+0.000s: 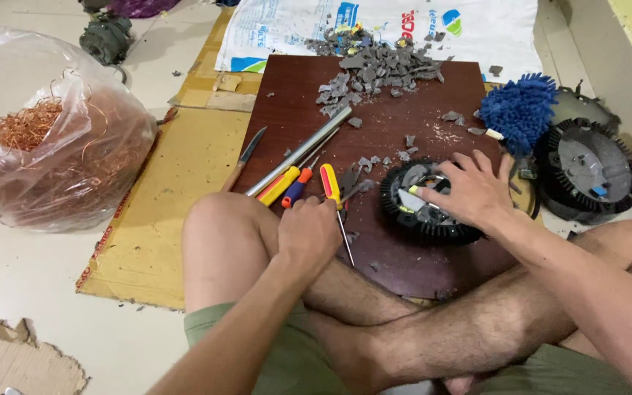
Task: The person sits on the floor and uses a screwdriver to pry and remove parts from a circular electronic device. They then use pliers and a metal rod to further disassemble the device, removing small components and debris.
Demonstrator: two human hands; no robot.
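Observation:
My left hand [309,232] grips a screwdriver [333,194] with a yellow and red handle, its shaft pointing down toward my leg over the dark brown board [404,146]. My right hand [473,192] rests spread on a round black finned motor part [422,212] lying on the board, fingertips on its inner pieces. Beside the screwdriver lie another yellow-handled tool [281,186], a blue and orange screwdriver [298,189], a metal rod [301,150] and a knife [245,156].
Grey broken fragments [374,69] pile at the board's far edge. A clear bag of copper wire [53,139] sits left on the tiled floor. A blue mop-like cloth [521,110] and another black round part [587,172] lie right. Cardboard [155,205] underlies the board.

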